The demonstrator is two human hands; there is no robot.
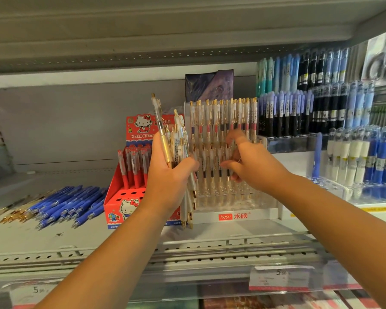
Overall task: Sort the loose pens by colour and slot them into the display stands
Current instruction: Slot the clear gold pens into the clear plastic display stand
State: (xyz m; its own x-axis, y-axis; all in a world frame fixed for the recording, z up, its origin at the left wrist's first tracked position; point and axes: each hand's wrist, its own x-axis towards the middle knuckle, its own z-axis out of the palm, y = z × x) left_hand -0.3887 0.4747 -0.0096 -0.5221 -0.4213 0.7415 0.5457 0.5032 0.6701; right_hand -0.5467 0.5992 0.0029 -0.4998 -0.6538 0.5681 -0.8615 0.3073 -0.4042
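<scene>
Through the head camera, the left hand (172, 175) clamps its fingers round a bundle of white-and-gold pens (180, 139), just left of the clear stand (232, 216). The right hand (247, 161) reaches among the stand's pens with its fingers curled; whether they pinch one I cannot tell. The pens look light, stiff and slick, so they are best held mid-barrel. The red box (118, 204) crowds the stand's left side, and the shelf above limits how far a pen can be lifted.
</scene>
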